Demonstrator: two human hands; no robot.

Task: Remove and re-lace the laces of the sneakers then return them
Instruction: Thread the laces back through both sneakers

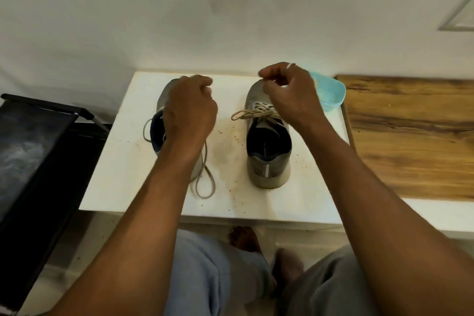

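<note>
Nearest the camera, two knees [205, 277] in pale trousers and bare feet [243, 238] sit below both forearms. Beyond them is a white, grit-specked worktop [256, 200] carrying two grey sneakers, heels toward the person. The left grip [189, 113] hangs over the left sneaker [165, 95] and covers its tongue, fingers curled inward. The left lace [205, 182] lies loose: one loop rests on the worktop on the near side of this grip, beside the heel, with a strand running straight up under the wrist, and a second loop hangs out left of the grip. Whether the fingers pinch the lace cannot be told, as the hand is blurred and hides the contact. The right sneaker [266, 151] stands just near of the right grip [289, 92], and the right lace [246, 113] is threaded, a bow loop trailing left of that grip. The right grip is raised over the toe, fingers curled, thumb and forefinger tips together; what they pinch cannot be told. A teal tub [331, 92] sits directly behind it. A wooden board [410, 136] lies right of it, a black rack [38, 156] well left of the left grip.
</note>
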